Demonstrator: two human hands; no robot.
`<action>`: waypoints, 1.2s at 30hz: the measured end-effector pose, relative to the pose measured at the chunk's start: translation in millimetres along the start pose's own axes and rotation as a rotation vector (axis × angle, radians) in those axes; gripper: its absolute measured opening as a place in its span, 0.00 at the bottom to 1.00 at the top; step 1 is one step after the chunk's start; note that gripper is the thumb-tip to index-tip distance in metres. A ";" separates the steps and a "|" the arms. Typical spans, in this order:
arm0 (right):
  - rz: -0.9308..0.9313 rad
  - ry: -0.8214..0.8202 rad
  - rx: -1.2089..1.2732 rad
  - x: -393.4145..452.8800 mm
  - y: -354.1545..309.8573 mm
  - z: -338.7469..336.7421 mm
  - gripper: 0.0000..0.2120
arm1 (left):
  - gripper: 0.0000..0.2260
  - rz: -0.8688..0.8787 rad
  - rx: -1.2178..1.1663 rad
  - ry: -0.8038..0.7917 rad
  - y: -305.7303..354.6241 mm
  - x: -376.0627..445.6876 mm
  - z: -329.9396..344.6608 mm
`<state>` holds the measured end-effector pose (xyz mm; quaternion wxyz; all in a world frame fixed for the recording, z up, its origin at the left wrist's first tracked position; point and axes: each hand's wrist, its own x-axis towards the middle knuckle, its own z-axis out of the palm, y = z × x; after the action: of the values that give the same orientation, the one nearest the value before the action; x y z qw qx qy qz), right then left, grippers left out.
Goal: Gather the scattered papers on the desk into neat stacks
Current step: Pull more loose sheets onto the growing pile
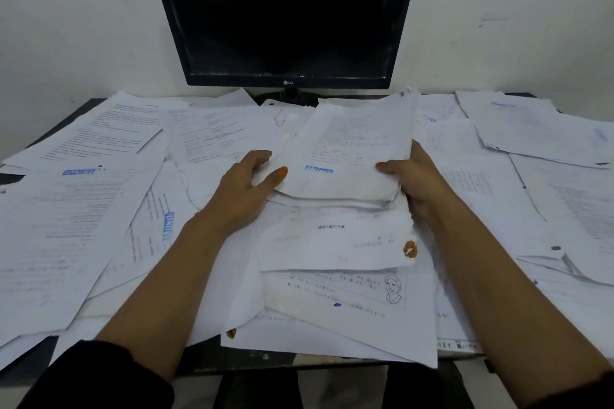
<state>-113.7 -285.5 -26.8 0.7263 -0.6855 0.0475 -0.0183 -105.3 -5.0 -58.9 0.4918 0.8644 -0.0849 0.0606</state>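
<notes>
**Both hands grip a bundle of papers at the centre of a littered desk**

A thick bundle of papers (349,156) sits at the middle of the frame, just below the dark LG monitor (285,13) that fills the upper centre. Its top sheet carries a blue "REJECTED" stamp (319,170) near the lower edge. The left hand (246,186) clasps the bundle's left edge, thumb laid on top and fingers curled underneath. The right hand (417,176) grasps the right edge in the same way, thumb pressed on the top sheet, the other fingers hidden behind the stack. Whether the bundle is lifted clear of the sheets below or rests on them cannot be told.

Loose sheets cover nearly all of the dark desk (83,106). Below the bundle, in the lower centre, lies a crumpled page with a brown stain (410,248) at its right corner, overlapping a worksheet printed with a cartoon face (393,287). On the left side of the frame, overlapping typed pages fan outward, two of them bearing blue stamps; one stamped sheet (83,209) lies tilted under the left forearm's side. At the right, more pages overlap toward the upper right corner, and a stapled set (571,262) lies at the right edge. Dark sleeves show at the bottom corners.
</notes>
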 end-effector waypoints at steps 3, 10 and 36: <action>-0.005 0.092 0.085 0.9 -2.2 -6.5 0.21 | 0.20 -0.006 -0.022 0.045 1.3 -0.7 -1.0; 0.129 0.213 0.071 5.2 2.3 -20.9 0.17 | 0.16 0.021 0.068 0.004 -8.4 2.5 -2.8; 0.267 0.149 0.265 -1.9 -15.2 -51.3 0.18 | 0.40 -0.001 0.342 -0.112 -5.6 1.7 2.8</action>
<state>-119.8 -337.2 -14.5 0.8007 -0.5682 0.1886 0.0212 -102.5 -4.8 -64.7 0.3322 0.9375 -0.1000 0.0258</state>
